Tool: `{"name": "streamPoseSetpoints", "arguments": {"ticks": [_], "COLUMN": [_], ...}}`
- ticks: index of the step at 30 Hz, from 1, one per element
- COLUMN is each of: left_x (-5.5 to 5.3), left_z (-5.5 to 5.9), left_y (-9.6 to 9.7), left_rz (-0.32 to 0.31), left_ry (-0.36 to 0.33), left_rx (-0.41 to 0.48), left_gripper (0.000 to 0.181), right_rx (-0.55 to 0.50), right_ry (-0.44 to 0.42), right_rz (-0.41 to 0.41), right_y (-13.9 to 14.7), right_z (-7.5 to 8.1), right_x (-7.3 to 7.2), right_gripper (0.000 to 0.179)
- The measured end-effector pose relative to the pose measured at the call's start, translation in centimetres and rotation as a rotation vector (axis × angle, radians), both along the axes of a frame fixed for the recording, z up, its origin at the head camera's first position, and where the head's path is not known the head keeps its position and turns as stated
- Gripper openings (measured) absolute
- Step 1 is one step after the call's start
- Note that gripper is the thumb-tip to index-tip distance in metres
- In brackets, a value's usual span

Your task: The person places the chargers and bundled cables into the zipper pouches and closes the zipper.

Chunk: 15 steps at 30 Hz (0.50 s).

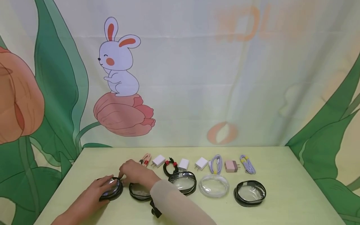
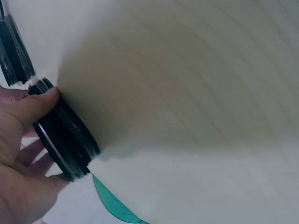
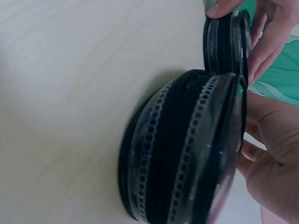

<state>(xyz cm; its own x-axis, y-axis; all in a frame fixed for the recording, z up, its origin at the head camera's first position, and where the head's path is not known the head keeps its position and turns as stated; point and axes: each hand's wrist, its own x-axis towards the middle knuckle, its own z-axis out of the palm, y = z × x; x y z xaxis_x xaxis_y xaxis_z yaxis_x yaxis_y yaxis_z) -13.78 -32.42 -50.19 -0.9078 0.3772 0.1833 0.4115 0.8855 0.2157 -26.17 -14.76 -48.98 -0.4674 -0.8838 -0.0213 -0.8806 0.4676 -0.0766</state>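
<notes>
My left hand [image 1: 97, 190] holds a round, clear-topped zippered case [image 1: 116, 194] with black trim, at the left of the table. In the left wrist view, the thumb lies along one face and the fingers spread over the other. My right hand [image 1: 137, 172] reaches across to that case's right side, fingers bent, and pinches at its edge; the fingertips are partly hidden. Beneath the right wrist sits a second black-trimmed case [image 1: 137, 197], partly covered. It fills the front of the right wrist view, with its zipper band [image 3: 168, 154] facing the camera.
Further right stand a black-trimmed case [image 1: 184, 184], a clear white-trimmed case [image 1: 213, 187] and another black-trimmed case [image 1: 250, 193]. Behind them lie a pink cable [image 1: 146, 158], a black cable [image 1: 166, 171], white chargers [image 1: 201, 163], a pink charger [image 1: 231, 166] and lavender cables [image 1: 247, 164]. A printed curtain [image 1: 182, 78] hangs behind.
</notes>
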Motion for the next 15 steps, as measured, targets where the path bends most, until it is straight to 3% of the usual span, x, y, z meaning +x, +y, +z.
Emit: {"name": "streamPoseSetpoints", "arguments": {"ticks": [5,11,15], "left_x": [0.1,0.2,0.3], "left_z": [0.3,0.0,-0.2], "left_y": [-0.7,-1.3,-1.5], "left_rz": [-0.029,-0.060,-0.076], "left_ry": [0.004,0.050,0.074], "left_rx": [-0.001,-0.011,-0.030], "left_gripper": [0.061,0.063,0.064], "right_rx": [0.025,-0.023,0.056], "right_ry": [0.010,0.034,0.102], "right_rz": [0.037,0.022,0.000], "right_y": [-0.3,-0.4,-0.5], "right_z": [-0.3,-0.9,-0.8], "right_x": [-0.2,-0.1,0.4], "right_gripper": [0.018,0.009,0.016]}}
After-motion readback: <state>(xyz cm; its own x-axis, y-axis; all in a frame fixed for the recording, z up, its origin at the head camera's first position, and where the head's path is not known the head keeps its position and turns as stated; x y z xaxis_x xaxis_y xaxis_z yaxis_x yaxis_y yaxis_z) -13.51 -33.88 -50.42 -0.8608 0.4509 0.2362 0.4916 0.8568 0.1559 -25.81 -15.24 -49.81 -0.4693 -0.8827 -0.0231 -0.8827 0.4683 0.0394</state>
